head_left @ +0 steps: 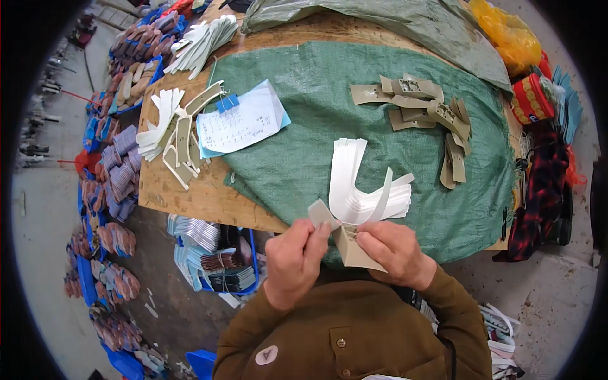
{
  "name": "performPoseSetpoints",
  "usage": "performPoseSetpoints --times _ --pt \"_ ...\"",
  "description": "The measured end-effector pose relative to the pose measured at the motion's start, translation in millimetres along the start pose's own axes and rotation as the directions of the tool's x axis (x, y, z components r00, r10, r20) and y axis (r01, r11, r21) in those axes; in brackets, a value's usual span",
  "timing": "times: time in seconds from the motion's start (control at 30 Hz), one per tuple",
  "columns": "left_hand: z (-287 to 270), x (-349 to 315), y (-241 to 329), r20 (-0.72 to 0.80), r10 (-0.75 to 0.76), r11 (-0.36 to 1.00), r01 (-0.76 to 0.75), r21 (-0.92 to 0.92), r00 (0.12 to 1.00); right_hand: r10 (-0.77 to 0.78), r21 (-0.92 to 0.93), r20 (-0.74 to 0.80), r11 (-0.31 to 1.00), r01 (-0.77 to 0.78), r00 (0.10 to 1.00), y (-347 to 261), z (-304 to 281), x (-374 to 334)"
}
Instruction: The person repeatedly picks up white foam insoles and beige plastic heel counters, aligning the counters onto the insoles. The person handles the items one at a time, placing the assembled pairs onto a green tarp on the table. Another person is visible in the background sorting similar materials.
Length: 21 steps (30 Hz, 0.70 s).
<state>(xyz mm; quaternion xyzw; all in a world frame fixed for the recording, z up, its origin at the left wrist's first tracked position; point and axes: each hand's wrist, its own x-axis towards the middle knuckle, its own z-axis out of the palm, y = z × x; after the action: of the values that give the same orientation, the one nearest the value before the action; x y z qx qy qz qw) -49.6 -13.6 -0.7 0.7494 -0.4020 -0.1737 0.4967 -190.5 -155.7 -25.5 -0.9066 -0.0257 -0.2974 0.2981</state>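
Note:
Near the table's front edge, my left hand [295, 258] is closed on one end of a beige shoe-strap piece [354, 252], pinching its pale end between thumb and fingers. My right hand [394, 254] grips the same piece at its wider part, where small cut-outs show. The piece bends between both hands; its exact fold is partly hidden by my fingers. Just beyond them lies a curved, fanned stack of white strips [345, 183], with one strip standing apart on its right. Farther right, loose beige pieces with cut-outs [451, 120] lie overlapping on the green woven sheet [285, 69].
At left on the wooden table [196, 206] lie a clipped stack of written paper [247, 130], beige and white strips [183, 139] and a white strip bundle [206, 44]. A blue crate [253, 269] stands below the left edge. A yellow bag [506, 38] sits far right.

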Motion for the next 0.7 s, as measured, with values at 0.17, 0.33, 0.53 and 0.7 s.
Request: performPoseSetpoints --times 0.17,0.33,0.53,0.7 --pt "4.3 -7.6 4.8 -0.004 0.162 0.985 -0.161 0.067 0.987 0.039 -0.029 -0.021 0.999 -0.039 0.999 -1.6 5.9 -3.5" --pt "2.8 -11.8 5.3 0.031 0.220 0.968 -0.222 0.118 0.975 0.078 -0.042 -0.052 0.996 -0.081 0.996 -0.7 13.9 -6.1" --pt "5.5 -10.5 5.6 0.035 0.259 0.953 -0.261 0.155 0.965 0.135 -0.035 -0.081 0.990 -0.138 0.988 -0.8 18.9 -6.2" --pt "7.1 -10.6 -1.9 0.091 0.310 0.936 -0.321 0.145 0.946 0.186 -0.059 -0.059 0.980 -0.190 0.981 -2.9 18.1 -5.4"
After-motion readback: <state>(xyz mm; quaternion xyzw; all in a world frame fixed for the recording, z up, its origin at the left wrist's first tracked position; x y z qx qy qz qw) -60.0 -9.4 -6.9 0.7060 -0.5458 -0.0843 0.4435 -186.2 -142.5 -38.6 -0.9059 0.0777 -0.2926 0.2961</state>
